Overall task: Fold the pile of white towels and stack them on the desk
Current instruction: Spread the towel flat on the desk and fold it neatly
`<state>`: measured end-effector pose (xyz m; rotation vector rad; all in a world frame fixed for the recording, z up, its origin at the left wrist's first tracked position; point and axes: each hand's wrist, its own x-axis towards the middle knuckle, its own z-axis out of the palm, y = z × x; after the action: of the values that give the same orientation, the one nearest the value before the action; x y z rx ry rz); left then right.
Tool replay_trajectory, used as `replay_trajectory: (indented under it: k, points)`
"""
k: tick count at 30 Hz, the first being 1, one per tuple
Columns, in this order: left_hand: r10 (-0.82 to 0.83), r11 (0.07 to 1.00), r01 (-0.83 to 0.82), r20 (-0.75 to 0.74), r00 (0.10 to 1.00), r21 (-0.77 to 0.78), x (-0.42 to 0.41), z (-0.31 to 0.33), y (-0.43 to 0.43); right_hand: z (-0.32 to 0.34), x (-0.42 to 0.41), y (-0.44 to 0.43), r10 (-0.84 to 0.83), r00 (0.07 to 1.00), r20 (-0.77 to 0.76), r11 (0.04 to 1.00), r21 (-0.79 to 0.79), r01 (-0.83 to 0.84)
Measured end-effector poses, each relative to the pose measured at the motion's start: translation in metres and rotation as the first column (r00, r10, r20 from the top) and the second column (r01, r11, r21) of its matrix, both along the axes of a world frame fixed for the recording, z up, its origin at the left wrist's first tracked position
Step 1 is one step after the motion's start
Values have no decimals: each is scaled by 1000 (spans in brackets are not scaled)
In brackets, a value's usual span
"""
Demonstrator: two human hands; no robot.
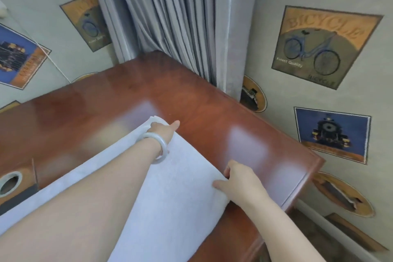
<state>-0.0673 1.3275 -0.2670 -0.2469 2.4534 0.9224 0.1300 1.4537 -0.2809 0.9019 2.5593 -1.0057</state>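
A smooth white towel [180,198] lies spread over the brown table [212,102]. Set apart, the left hand [163,132] grips its far corner and the right hand [238,183] pinches its near edge.

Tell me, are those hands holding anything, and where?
Yes, one white towel: the left hand grips its far corner, the right hand pinches its right-side corner.

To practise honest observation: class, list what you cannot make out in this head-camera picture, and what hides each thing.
Head view only.
- White towel: near end hidden under the left forearm and cut off by the bottom edge.
- Left hand: fingertips of its grip hidden by the hand itself.
- Cable hole in the desk: cut by the left edge.
- Train poster: lettering blurred.
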Motion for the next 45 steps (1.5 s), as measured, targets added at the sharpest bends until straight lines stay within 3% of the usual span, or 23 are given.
replay_trajectory:
  k: [3,6,9,12,15,20,24,27,31,35,37,41,45]
  points:
    - [-48,984,57,59,997,-167,-3,5,17,0,7,1,-35,999,22,994,-103,37]
    - [-136,916,135,25,990,-377,0,7,29,-3,14,1,-93,994,-58,966,-247,76]
    - [-197,894,200,47,979,-401,0,9,31,-1,20,-1,-168,969,-179,899,-431,76]
    - [-232,933,244,76,970,-265,-3,8,23,7,21,-12,-168,946,-277,879,-476,16]
    - [-12,1000,12,-46,999,-18,-3,1,-2,19,15,-29,-129,943,-308,858,-511,-50]
    - [180,902,-184,46,982,391,3,11,-61,51,5,-59,-9,946,-324,769,-607,-200]
    - [250,721,-263,113,962,642,20,36,-135,71,6,-126,233,870,-434,777,-455,-435]
    - [275,695,-269,99,956,667,38,45,-206,67,9,-196,457,750,-478,750,-247,-614]
    - [299,777,-287,73,951,560,59,36,-277,36,5,-263,698,620,-359,628,-109,-770]
    - [304,789,-336,149,941,515,68,21,-301,18,12,-292,827,519,-215,530,-8,-848]
    - [291,801,-330,155,944,500,68,14,-306,18,21,-297,839,491,-233,515,51,-856]
    - [332,843,-295,-3,943,450,62,11,-308,22,35,-297,835,423,-352,492,132,-861]
    - [295,918,-277,-22,955,282,61,-2,-316,7,37,-301,880,386,-277,427,104,-898]
